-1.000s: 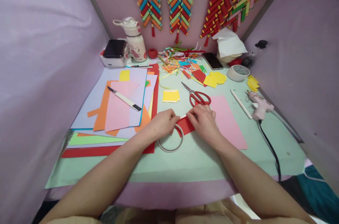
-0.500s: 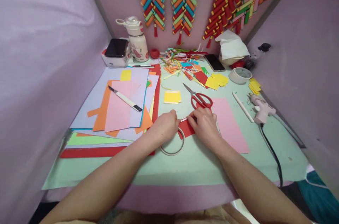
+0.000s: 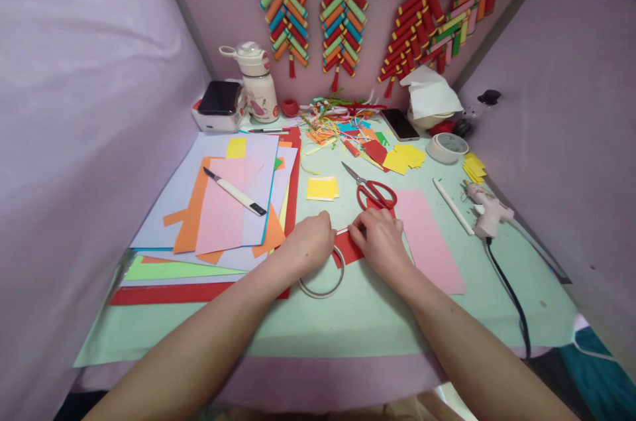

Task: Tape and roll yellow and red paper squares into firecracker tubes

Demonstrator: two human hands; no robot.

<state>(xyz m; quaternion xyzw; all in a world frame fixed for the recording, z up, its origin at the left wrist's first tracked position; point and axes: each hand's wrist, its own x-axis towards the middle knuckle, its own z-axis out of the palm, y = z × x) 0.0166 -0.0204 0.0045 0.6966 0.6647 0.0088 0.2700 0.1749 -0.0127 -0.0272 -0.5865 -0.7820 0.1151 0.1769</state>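
Note:
A narrow roll of double-sided tape (image 3: 322, 294) hangs below my left hand (image 3: 313, 242), whose fingers are closed on it. From there a short white strip of tape runs along the top edge of a small red paper piece (image 3: 350, 250). My right hand (image 3: 380, 239) pinches the strip's other end against that red paper; its fingertips are partly hidden. More red paper shows under and beyond the right hand. Just past it lie red-handled scissors (image 3: 372, 190), blades pointing away to the left. Yellow paper pieces (image 3: 322, 188) with white strips along their edges rest ahead of my left hand.
On the left, a craft knife (image 3: 236, 191) lies on stacked coloured paper (image 3: 163, 209). Pink paper (image 3: 431, 242), a white pen (image 3: 453, 206) and a corded glue gun (image 3: 489, 209) are on the right. Paper scraps (image 3: 338, 126), a phone (image 3: 400, 124) and a bottle (image 3: 259, 89) stand farther back.
The camera view has tilted up slightly, so everything sits a little lower. Both hands keep nearly the same place and grip on the tape and red paper.

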